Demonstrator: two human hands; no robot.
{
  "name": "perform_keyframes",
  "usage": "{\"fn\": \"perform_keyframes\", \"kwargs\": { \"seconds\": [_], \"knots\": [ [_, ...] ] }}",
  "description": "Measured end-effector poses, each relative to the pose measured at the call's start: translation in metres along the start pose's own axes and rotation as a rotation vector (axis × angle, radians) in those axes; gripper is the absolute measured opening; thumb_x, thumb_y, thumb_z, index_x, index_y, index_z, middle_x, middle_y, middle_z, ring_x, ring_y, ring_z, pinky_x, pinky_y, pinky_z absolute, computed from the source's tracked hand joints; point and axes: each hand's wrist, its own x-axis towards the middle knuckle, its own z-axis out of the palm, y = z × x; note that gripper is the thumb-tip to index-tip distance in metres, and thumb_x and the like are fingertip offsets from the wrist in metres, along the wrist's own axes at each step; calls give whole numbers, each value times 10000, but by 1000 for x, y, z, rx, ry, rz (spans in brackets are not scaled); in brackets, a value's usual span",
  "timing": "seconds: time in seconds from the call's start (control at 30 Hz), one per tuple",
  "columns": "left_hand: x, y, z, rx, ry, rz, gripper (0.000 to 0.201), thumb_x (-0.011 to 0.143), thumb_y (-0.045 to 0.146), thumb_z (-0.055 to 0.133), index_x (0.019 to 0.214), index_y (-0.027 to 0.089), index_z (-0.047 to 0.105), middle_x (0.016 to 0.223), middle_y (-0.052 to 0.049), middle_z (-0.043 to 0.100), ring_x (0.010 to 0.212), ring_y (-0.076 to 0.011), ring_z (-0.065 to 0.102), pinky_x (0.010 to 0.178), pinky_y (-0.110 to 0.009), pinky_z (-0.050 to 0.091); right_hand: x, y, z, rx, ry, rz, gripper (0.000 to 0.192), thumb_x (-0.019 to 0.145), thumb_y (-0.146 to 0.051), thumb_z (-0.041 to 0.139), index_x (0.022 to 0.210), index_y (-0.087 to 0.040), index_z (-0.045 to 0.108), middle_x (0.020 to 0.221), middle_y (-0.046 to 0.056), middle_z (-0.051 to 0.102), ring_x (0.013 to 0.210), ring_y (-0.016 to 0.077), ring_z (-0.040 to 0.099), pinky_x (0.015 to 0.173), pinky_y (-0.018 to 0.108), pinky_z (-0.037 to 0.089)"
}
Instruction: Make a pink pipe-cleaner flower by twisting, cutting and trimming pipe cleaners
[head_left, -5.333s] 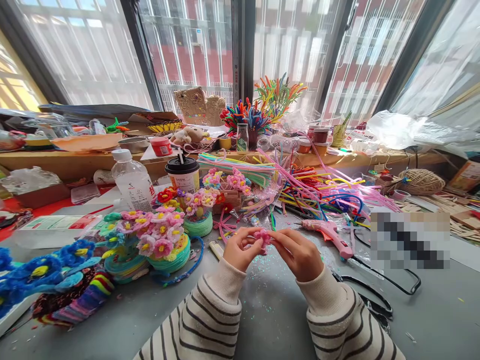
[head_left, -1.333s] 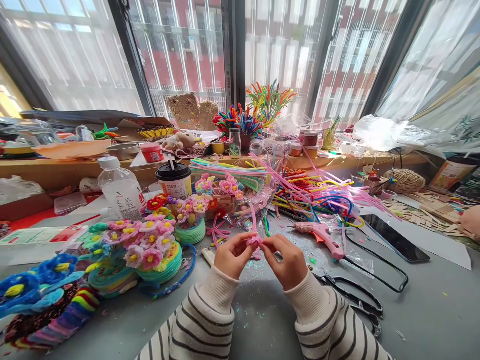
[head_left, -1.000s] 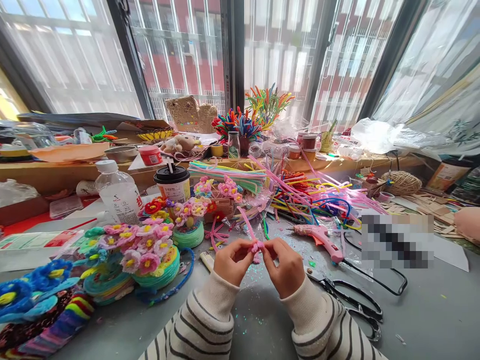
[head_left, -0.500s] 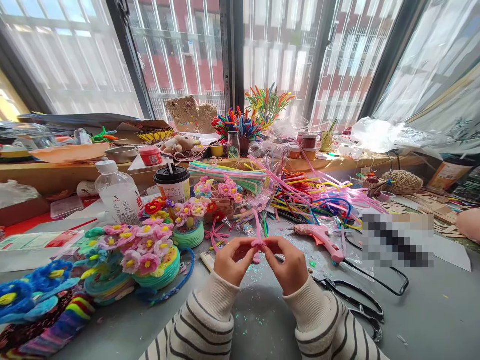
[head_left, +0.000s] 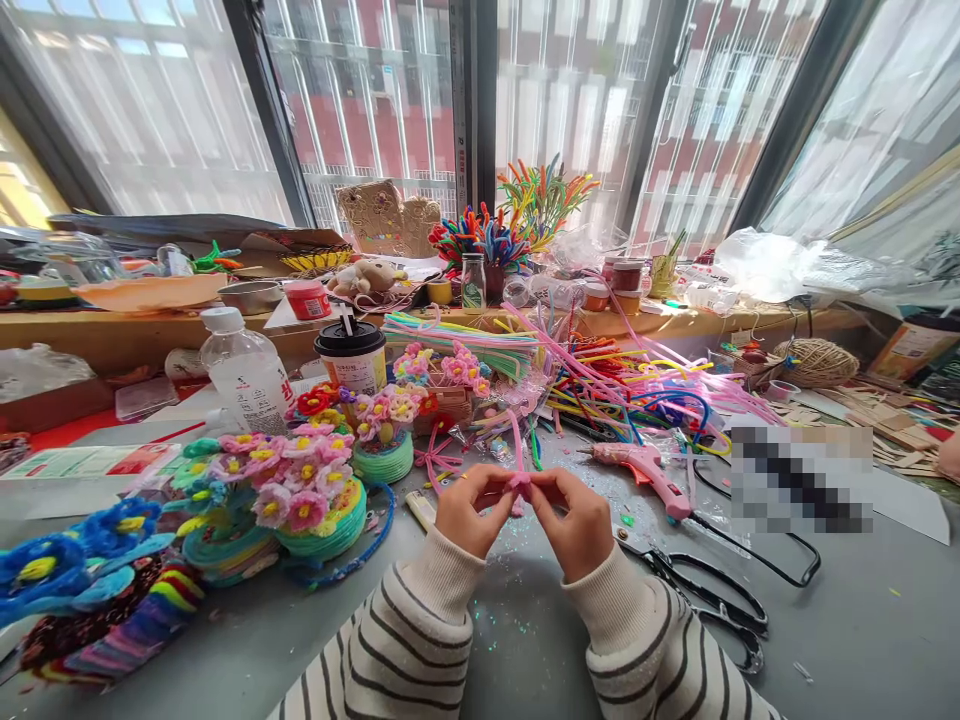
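Between my two hands is a pink pipe cleaner [head_left: 517, 440], its long end standing up and away from me while a short bit hangs below the fingers. My left hand [head_left: 474, 510] pinches it from the left between thumb and forefinger. From the right, my right hand [head_left: 574, 515] grips the same spot, fingertips nearly touching the left ones. The exact shape at the pinch is mostly covered by the fingers. To the right of the hands lie black-handled scissors [head_left: 709, 595] and a pink glue gun [head_left: 645, 475].
Pipe-cleaner flower pots [head_left: 319, 530] crowd the left, near a water bottle [head_left: 244, 375] and a lidded cup [head_left: 352, 360]. Loose pipe cleaners [head_left: 630, 385] are heaped behind the hands. A twine ball [head_left: 821, 362] sits at right. Part of another person's hand [head_left: 951, 455] shows at the right edge.
The view has shifted slightly, so the background sits a little to the right. Both hands keep their pinch on the pink pipe cleaner, with only slight finger movement.
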Motion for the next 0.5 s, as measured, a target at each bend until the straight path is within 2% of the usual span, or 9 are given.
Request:
{"fn": "perform_keyframes", "kwargs": {
  "seconds": [0.13, 0.33, 0.43, 0.5],
  "knots": [
    [0, 6, 1, -73, -12, -86, 228, 580, 227, 557, 792, 141, 548, 737, -38, 570, 657, -139, 569, 573, -250, 499, 2, 4, 0, 119, 15, 84, 135, 696, -242, 475, 761, -161, 561, 663, 43, 611, 549, 132, 565, 518, 236, 476],
    [2, 1, -3, -32, 18, -64, 215, 586, 258, 556, 769, 145, 576, 754, -52, 584, 673, -146, 565, 609, -255, 483, 2, 1, -2, 237, -55, 102, 178, 681, -279, 485, 777, -165, 583, 732, 56, 610, 628, 146, 570, 587, 258, 474],
    [3, -1, -5, -52, -13, -37, 179, 596, 259, 548, 729, 145, 584, 734, -53, 585, 684, -147, 556, 624, -251, 471, 4, 3, -2, 394, -59, 218, 239, 708, -345, 432, 744, -149, 564, 677, 50, 598, 603, 139, 562, 575, 261, 469],
    [3, 1, -5, -78, -84, -17, 155, 606, 257, 539, 699, 146, 593, 732, -57, 577, 697, -150, 546, 611, -245, 466, 7, 6, -3, 502, -47, 323, 268, 710, -378, 421, 734, -140, 542, 597, 24, 572, 528, 117, 540, 522, 243, 459]
  ]
}}
